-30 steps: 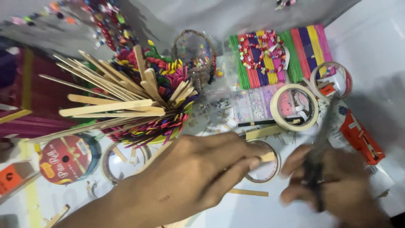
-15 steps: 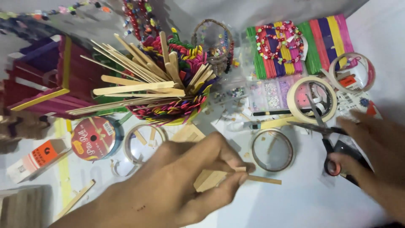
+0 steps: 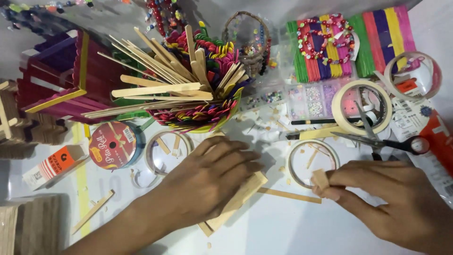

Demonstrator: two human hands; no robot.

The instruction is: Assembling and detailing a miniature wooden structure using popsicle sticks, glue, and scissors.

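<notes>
Left hand pins the stick panel, right hand pinches a small wooden piece.

At lower centre the left hand lies flat, fingers together, on the stick panel; at lower right the right hand clamps thumb and fingertips on the wood bit, just over a tape ring. The bit is tiny — a loose pinch could drop it among the scraps. The open scissors lie near the knuckles — a careless reach might catch a blade.

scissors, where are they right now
In the head view the scissors lie open on the table at the right, blades across the roll of masking tape, just above the right hand, which is not touching them.
</notes>
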